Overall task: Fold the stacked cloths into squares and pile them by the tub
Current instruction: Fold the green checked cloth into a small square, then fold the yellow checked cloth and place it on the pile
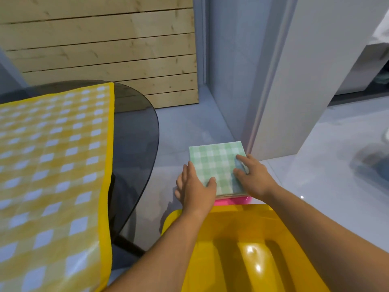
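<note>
A green checked cloth (pixel 216 163), folded into a square, tops a small pile of folded cloths just beyond the yellow tub (pixel 242 245). The pile rests on something pink (pixel 231 201) whose edge shows under it. My left hand (pixel 194 190) lies along the pile's left edge, thumb on top of the green cloth, fingers down the side. My right hand (pixel 252 178) rests on the pile's right side with fingers spread flat on the cloth. On the dark round table (pixel 134 127) at the left lies a yellow checked cloth (pixel 52 165), spread out flat.
A wooden slat panel (pixel 105 45) leans against the wall behind the table. A white cabinet or door panel (pixel 294 81) stands just right of the pile. Grey floor (pixel 179 127) surrounds the tub, and a table leg (pixel 126 245) shows under the tabletop.
</note>
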Motion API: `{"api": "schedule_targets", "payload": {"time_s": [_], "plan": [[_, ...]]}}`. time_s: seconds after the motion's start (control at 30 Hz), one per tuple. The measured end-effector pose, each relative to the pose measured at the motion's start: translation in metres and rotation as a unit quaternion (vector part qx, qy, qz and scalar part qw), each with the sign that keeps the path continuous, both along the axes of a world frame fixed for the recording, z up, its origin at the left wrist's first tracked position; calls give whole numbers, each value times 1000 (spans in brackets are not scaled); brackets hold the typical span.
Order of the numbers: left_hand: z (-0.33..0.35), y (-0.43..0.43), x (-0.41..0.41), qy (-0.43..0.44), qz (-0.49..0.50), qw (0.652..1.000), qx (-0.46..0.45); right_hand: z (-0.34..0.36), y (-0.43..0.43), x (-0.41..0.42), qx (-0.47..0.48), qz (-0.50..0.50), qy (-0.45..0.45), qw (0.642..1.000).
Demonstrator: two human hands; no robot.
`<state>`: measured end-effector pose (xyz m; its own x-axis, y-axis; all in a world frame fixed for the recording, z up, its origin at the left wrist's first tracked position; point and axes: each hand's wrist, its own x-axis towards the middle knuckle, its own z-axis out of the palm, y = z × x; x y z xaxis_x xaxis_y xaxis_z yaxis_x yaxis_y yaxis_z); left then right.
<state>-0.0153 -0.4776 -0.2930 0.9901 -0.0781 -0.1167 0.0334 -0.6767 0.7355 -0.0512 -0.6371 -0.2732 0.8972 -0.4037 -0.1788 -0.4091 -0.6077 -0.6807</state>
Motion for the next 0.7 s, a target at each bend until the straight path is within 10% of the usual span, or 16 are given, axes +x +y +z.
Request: {"api": "schedule_targets", "payload": {"time_s": [0.43, 0.7], "plan": [[125, -14, -94, 61, 8, 950, -307, 123, 29, -54, 42, -83, -150, 984], [239, 78, -93, -62, -91, 944, -310, 230, 112, -68, 72, -52, -209, 974]]}}
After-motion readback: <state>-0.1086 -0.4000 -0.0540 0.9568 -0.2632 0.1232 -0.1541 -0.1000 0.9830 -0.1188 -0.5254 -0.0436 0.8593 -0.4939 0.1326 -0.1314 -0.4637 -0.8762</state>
